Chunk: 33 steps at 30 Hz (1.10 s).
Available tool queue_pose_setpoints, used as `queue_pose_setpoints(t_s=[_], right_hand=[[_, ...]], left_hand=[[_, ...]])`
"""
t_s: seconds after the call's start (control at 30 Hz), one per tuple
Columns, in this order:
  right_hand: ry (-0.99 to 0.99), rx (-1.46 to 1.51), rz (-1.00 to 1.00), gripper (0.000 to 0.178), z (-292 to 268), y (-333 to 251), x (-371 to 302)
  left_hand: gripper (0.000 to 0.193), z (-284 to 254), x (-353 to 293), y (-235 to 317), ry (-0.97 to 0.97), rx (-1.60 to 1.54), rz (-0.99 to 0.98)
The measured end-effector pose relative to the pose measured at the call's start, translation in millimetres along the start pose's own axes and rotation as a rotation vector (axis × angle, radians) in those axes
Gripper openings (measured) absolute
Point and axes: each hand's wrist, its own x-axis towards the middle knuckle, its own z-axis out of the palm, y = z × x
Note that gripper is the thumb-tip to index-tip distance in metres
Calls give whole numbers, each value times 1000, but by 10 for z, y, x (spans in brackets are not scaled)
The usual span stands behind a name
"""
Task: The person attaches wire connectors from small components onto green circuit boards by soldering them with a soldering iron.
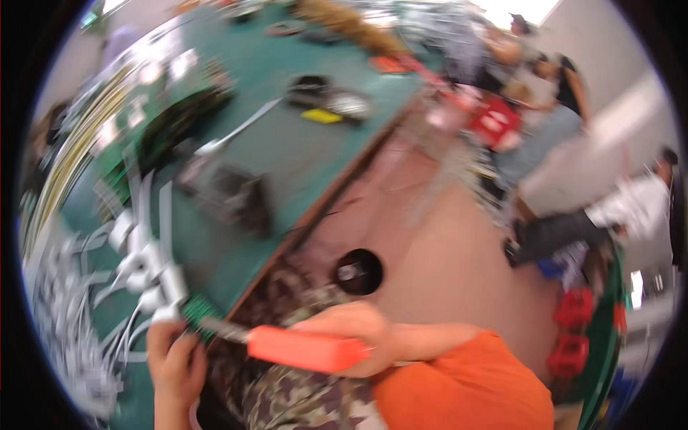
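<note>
My right hand is closed round the thick orange-red handle of a tool. Its metal shaft points left, and the tip meets or passes just over a green piece, perhaps a circuit board; the blur hides which. Beside that piece, at the table's near edge, my left hand has its fingers bent against the end of a row of white rounded parts with white leads. Its fingers seem to pinch the near end of the row or the green piece, though I cannot make out exactly what is between them.
A green-topped table carries a tangle of white wires, a dark box-like object and a yellow item. On the reddish floor stands a round black container. Other people and red crates are at the right.
</note>
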Motion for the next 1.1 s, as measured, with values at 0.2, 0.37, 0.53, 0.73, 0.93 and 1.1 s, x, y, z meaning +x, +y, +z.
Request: queue_pose_setpoints(t_s=[0.2, 0.37, 0.53, 0.73, 0.93, 1.1], right_hand=[[10, -13, 19, 66, -67, -140, -130], [87, -21, -33, 60, -71, -157, -128], [40, 33, 26, 60, -55, -175, -102], [14, -25, 150, 54, -23, -21, -439], [37, -281, 122, 9, -160, -61, -250], [84, -282, 98, 5, -37, -68, -153]], left_hand=[[17, -143, 179, 151, -186, 2, 48], [16, -119, 205, 126, -165, 8, 86], [15, -78, 78, 130, -78, 19, 32], [17, 101, 254, 190, 46, -32, 49], [26, 203, 249, 109, 99, -37, 85], [20, 176, 217, 98, 117, -35, 58]])
